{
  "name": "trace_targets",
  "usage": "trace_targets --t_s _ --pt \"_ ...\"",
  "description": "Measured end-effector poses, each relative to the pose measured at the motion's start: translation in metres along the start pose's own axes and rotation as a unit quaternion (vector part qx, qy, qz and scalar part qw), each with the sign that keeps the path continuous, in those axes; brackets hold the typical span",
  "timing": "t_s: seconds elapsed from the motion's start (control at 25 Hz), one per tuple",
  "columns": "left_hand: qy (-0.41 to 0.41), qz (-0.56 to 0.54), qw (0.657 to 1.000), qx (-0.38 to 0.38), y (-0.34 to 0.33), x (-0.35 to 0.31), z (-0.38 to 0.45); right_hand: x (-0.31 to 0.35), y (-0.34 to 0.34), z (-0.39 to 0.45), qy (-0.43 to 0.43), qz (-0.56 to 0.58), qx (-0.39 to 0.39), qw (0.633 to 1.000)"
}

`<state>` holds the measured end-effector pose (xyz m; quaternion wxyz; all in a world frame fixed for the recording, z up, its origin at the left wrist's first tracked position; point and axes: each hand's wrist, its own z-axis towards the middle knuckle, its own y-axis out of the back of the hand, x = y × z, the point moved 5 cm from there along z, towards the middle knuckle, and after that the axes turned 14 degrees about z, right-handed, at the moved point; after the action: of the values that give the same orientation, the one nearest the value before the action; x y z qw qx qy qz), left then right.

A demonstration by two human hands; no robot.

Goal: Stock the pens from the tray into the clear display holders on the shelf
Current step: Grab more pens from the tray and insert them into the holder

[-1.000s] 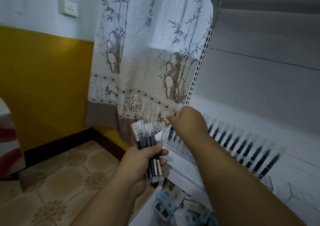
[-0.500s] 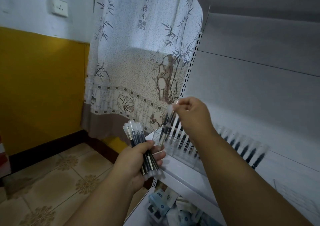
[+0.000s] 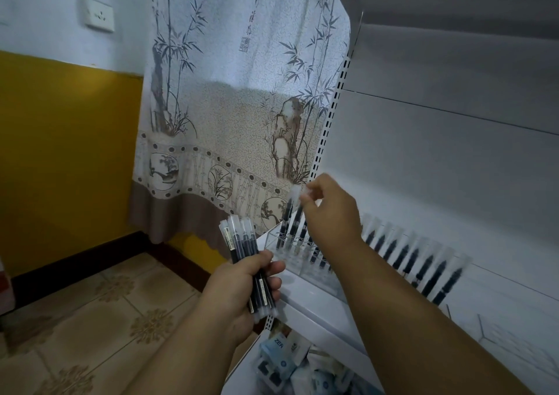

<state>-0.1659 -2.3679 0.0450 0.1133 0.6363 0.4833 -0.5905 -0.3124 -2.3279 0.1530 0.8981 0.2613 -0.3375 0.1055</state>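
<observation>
The right hand (image 3: pixel 328 210) reached over the near left corner of the shelf (image 3: pixel 305 288), its fingertips pinched on the clear cap of a pen (image 3: pixel 295 213) that stood among others in the clear display holder (image 3: pixel 305 261) there. The left hand (image 3: pixel 242 285) was wrapped round a bundle of pens (image 3: pixel 242 252), caps up, held just off the shelf's left edge and below the holder's rim. A long row of pens (image 3: pixel 423 261) already filled the holder running rightward along the back of the shelf; another clear holder (image 3: pixel 514 343) sat at the shelf's right end, its contents too faint to make out. The tray named in the task could not be seen. Below the shelf's front edge lay some boxed goods (image 3: pixel 281 355), and a patterned curtain (image 3: pixel 242 107) hung behind the left corner.

Judging by the pinch, the step in hand was seating one pen into its slot. It would go best if the pen were kept upright and lowered straight, so its tip found the hole without nudging the neighbours, then released only once it stood by itself. The bundle should stay gripped firmly yet fanned enough for the next pen to be plucked out singly
</observation>
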Motion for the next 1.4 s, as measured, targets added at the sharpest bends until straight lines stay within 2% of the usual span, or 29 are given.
trace_targets --t_s 0.12,0.24,0.32,0.36,0.44,0.52,0.68,0.76,0.88,0.96,1.12,1.28,1.4 --pt "0.0 0.008 1.0 0.009 -0.001 -0.001 0.0 -0.001 -0.008 0.003 -0.025 -0.074 0.058 0.995" --pt "-0.004 0.017 0.999 0.032 -0.004 -0.002 0.0 0.013 -0.004 0.004 0.01 -0.152 0.043 0.987" --pt "-0.014 0.025 0.999 0.046 -0.007 -0.004 -0.001 0.017 -0.004 -0.006 0.013 -0.072 0.057 0.996" --pt "-0.02 0.029 0.998 0.049 -0.008 -0.004 -0.001 0.016 -0.008 -0.011 -0.02 0.003 0.098 0.995" --pt "-0.027 0.035 0.998 0.053 -0.01 -0.004 0.0 0.013 -0.022 -0.023 -0.12 0.122 0.206 0.963" --pt "-0.028 0.045 0.997 0.064 -0.012 -0.003 -0.001 0.01 -0.028 -0.027 -0.169 0.175 0.246 0.938" --pt "-0.015 0.048 0.995 0.09 -0.018 -0.001 -0.005 0.003 -0.016 -0.024 -0.211 0.232 0.218 0.924" --pt "-0.008 0.034 0.996 0.082 -0.018 0.0 -0.004 0.002 0.002 -0.014 -0.196 0.209 0.146 0.947" --pt "0.002 0.011 0.999 0.049 -0.014 0.0 -0.001 0.012 0.042 0.003 -0.087 0.134 -0.037 0.986" --pt "0.007 0.01 0.999 0.042 -0.014 0.001 -0.001 0.021 0.053 0.006 -0.008 0.068 -0.091 0.993" --pt "0.004 0.017 0.999 0.044 -0.016 0.001 -0.001 0.017 0.029 0.0 0.049 -0.014 -0.045 0.998" --pt "0.003 0.016 0.999 0.04 -0.014 0.003 0.001 0.018 0.024 0.004 0.073 -0.041 -0.026 0.996" --pt "0.005 0.017 0.999 0.043 -0.014 0.005 0.002 0.006 0.01 0.003 0.008 -0.099 0.064 0.993"
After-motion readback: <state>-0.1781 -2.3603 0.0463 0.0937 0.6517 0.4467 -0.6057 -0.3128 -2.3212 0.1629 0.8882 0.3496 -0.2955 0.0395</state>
